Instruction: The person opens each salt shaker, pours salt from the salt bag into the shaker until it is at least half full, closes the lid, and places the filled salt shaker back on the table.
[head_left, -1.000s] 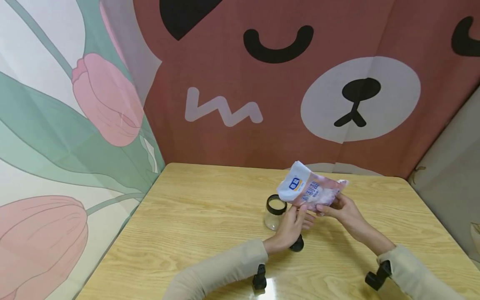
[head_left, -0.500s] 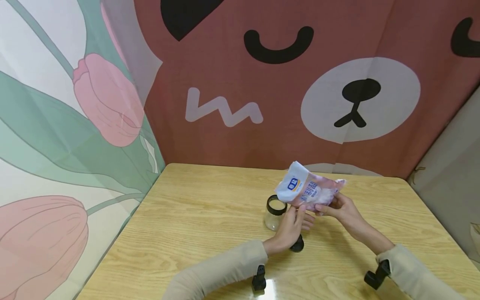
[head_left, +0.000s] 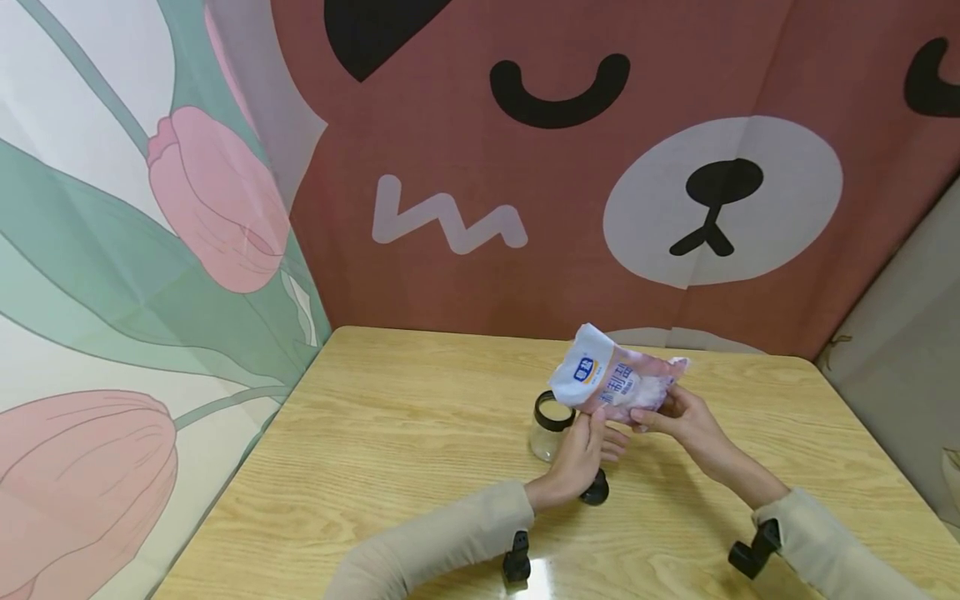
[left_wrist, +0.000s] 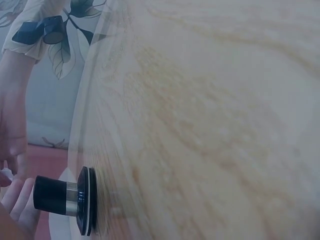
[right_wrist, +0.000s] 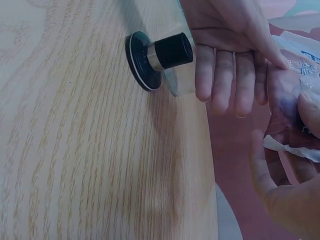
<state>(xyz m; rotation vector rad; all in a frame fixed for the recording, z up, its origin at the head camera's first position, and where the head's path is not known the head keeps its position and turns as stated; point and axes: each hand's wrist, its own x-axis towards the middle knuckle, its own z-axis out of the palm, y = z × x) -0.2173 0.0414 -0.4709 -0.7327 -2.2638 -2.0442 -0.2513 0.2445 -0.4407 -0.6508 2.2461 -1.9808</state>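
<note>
Both hands hold a pink-and-white salt bag [head_left: 626, 379] above the table, tilted, its white end toward the upper left. My right hand [head_left: 693, 425] grips the lower right end, thumb in front and fingers behind. My left hand [head_left: 577, 462] pinches the lower edge under its thumb [right_wrist: 275, 52]; the other fingers stretch out straight in the right wrist view. Behind the left hand stands a clear glass jar [head_left: 542, 442] with a black rim, uncapped and partly hidden. A black knobbed lid [head_left: 595, 490] with a metal collar lies on the table, partly covered by the left hand.
The light wood table [head_left: 390, 433] reaches back to a bear-print cloth [head_left: 450, 292]. A flower-print cloth [head_left: 150, 333] hangs along the left side, and a grey one [head_left: 915, 333] along the right. Black wrist cameras [head_left: 756, 550] sit on both sleeves.
The salt bag has shifted slightly left in both hands. Jar and lid have stayed in place.
</note>
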